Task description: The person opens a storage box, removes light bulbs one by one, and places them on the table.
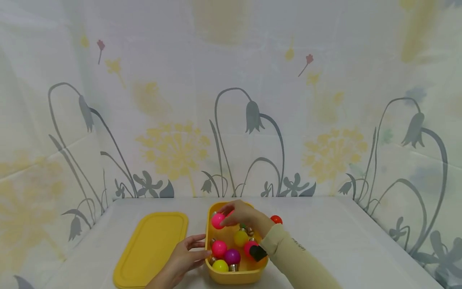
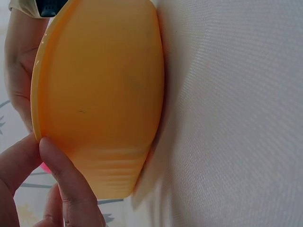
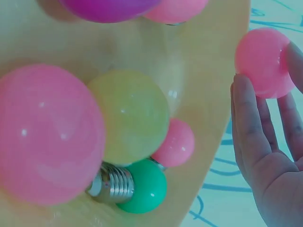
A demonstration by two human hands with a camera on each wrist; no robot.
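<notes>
Head view shows the right hand [image 1: 241, 213] pinching a pink bulb [image 1: 218, 221] between thumb and fingers, at the eleven o'clock corner of the yellow box [image 1: 236, 277]. Around nine o'clock, the left hand [image 1: 183, 256] pinches the box's rim. Inside, a purple bulb [image 1: 232, 256] lies near six o'clock. Outside, a yellow lid [image 1: 153, 245] lies at nine o'clock, a red globe [image 1: 276, 219] at two.

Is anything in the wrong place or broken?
Just one odd thing: a red ball sits outside the box, to its right, while many bulbs lie inside. Nothing I can see looks broken or spilled.
</notes>
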